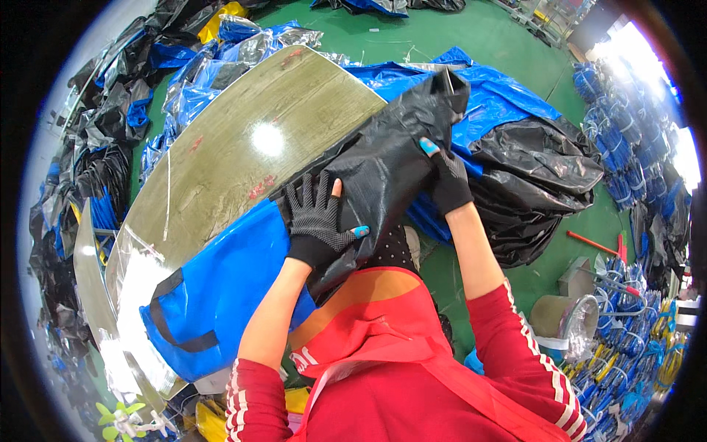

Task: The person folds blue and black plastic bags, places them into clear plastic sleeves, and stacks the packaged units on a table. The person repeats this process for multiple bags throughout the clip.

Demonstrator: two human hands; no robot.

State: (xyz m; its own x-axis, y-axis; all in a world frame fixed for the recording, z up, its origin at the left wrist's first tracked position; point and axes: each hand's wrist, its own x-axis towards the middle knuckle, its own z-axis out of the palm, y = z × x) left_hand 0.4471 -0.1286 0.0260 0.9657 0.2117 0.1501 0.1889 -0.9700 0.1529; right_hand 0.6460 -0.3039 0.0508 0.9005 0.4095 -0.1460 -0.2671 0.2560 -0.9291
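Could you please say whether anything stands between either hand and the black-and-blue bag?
Apart from the gloves and blue thumb wraps, nothing visible does: the left hand lies spread on the bag; the right hand touches it.

- Black sheeting (379, 169) is looking like coated plastic, creasing, giving off a soft sheen.
- Blue panel (239, 254) is reading as similar plastic, smoother, semi-gloss.
- Black strap (200, 342) is looking like woven webbing, matt.
- Table top (221, 177) is showing wood-like grain under a smooth, glossy face, mirroring a bright light; red marks are interrupting the finish.
- Left glove (317, 221) and right glove (451, 180) are looking like matt knit cloth, the left showing a dotted texture.
- Apron (375, 324) is appearing as smooth cloth.
- Floor (442, 33) is looking smooth, faintly shiny.
- Blue-and-black heap (537, 155) is reading as crumpled plastic, shining along its folds.
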